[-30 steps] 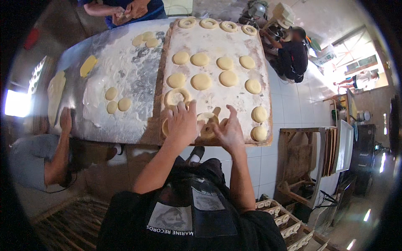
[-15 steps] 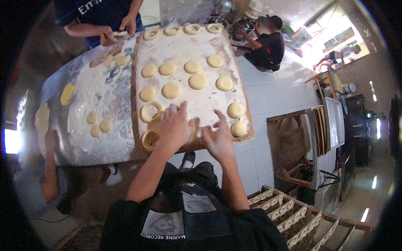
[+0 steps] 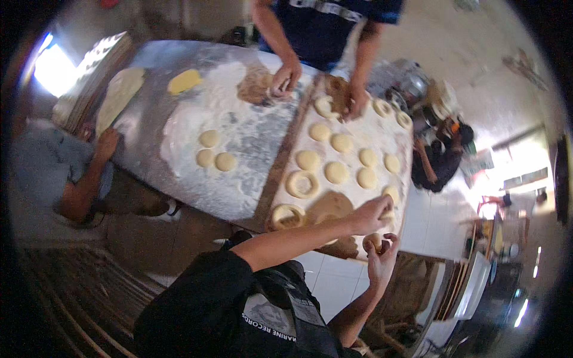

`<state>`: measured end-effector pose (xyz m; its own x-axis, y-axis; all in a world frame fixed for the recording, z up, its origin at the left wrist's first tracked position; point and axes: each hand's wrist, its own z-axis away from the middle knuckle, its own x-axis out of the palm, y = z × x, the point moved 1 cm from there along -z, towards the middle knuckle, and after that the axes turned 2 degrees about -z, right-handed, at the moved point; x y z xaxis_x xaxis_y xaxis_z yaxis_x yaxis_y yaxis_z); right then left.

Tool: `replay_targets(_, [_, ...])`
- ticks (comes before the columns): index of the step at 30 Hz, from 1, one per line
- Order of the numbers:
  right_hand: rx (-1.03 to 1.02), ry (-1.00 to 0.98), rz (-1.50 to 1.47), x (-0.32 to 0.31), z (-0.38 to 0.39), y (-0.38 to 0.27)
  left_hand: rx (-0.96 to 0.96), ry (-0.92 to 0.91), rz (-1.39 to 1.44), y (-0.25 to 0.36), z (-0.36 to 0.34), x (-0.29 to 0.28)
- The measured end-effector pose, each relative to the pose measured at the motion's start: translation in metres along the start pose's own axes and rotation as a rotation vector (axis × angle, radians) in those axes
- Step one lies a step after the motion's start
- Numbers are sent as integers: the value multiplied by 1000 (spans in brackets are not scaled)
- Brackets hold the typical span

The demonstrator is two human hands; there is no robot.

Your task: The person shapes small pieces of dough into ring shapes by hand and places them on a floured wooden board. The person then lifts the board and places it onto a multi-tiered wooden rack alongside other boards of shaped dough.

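My left hand (image 3: pixel 373 215) reaches over the right side of the floured board (image 3: pixel 352 200), fingers curled around a pale dough round that is mostly hidden beneath them. Just nearer, my right hand (image 3: pixel 383 256) grips another dough round (image 3: pixel 372 241) at the board's near right corner. Several flat dough rounds (image 3: pixel 337 172) lie in rows across the middle of the board. Two dough rings, one (image 3: pixel 289 185) above another (image 3: pixel 275 216), sit along its near left side. My left forearm partly covers another piece of dough.
Across the board a co-worker's hand (image 3: pixel 356 102) touches the far edge near a dough ring (image 3: pixel 382 107); their other hand (image 3: pixel 285 79) is over the floured metal table (image 3: pixel 239 191). Three small rounds and a yellow slab (image 3: pixel 185 82) lie there. Another person's arm (image 3: pixel 98 158) is at left.
My view has turned, shifting the board rightward. My hands have moved from the near middle to the board's right side and closed on dough rounds. The co-worker's hand has come to the far rings.
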<state>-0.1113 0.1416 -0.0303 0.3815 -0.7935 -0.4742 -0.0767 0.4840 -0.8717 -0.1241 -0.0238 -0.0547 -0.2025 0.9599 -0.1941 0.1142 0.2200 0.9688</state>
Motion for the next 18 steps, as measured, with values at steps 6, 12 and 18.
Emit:
replay_targets(6, [-282, -485, 121, 161, -45, -127, -174, 685, -423, -29, 120, -247])
replay_targets(12, [-498, -758, 217, 396, -132, -190, -445, 628, -685, -89, 183, -392])
replay_targets(18, [-597, -490, 792, 485, -180, -197, -410, 710, -882, -75, 174, -406])
